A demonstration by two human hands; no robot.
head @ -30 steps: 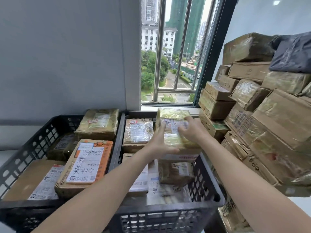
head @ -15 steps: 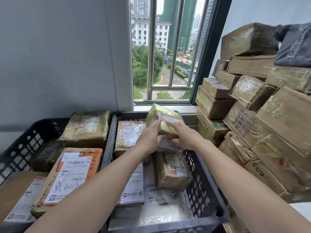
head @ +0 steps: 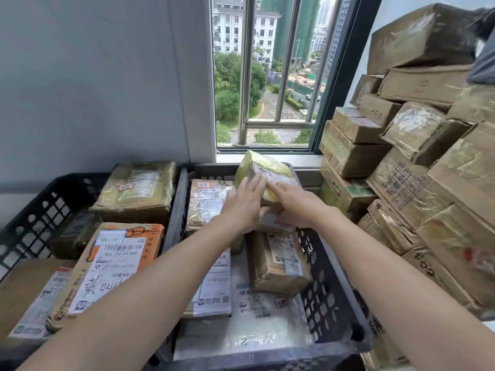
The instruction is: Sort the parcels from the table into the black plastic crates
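Two bare hands hold a yellow-taped parcel (head: 263,170) tilted above the far end of the right crate (head: 330,290), one of two black plastic crates set side by side below a barred window (head: 267,76). The left hand (head: 245,207) lies along the parcel's left face with its thumb tucked underneath, while the right hand (head: 297,207) grips it from the right, forefinger stretched across the label and the other fingers curled below. Whether the parcel touches the white-labelled package (head: 276,224) directly under it cannot be told. Nearer in the same crate sits a brown box (head: 278,263) on flat plastic mailers. The left crate (head: 32,223) holds several taped parcels, among them an orange-and-white box (head: 115,263). To the right rises a stack of cardboard parcels (head: 428,183), reaching past the frame's top.
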